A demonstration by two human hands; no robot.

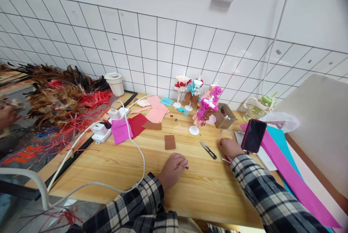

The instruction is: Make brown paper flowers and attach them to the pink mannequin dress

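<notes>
My left hand point(174, 169) rests low over the wooden table with its fingers curled together; a tiny pale bit shows at the fingertips, too small to name. Just beyond it lies a small brown paper piece point(170, 142). To the right, my right hand point(231, 148) reaches down beside a thin clear ring point(226, 134), fingers bent and their tips hidden. Thread snips point(208, 150) lie between the hands. Farther back stand paper-flower-dressed figures on white stands, one with magenta frills point(205, 111) nearest and one with blue frills point(194, 88) behind.
Pink crepe paper point(156, 109) and a magenta sheet point(121, 131) lie by a power strip point(102, 131) with white cables. A phone point(254, 135), a cardboard box point(225, 115) and long paper strips point(296, 175) are right. Another person's hand point(8, 113) is beside feathers point(54, 98).
</notes>
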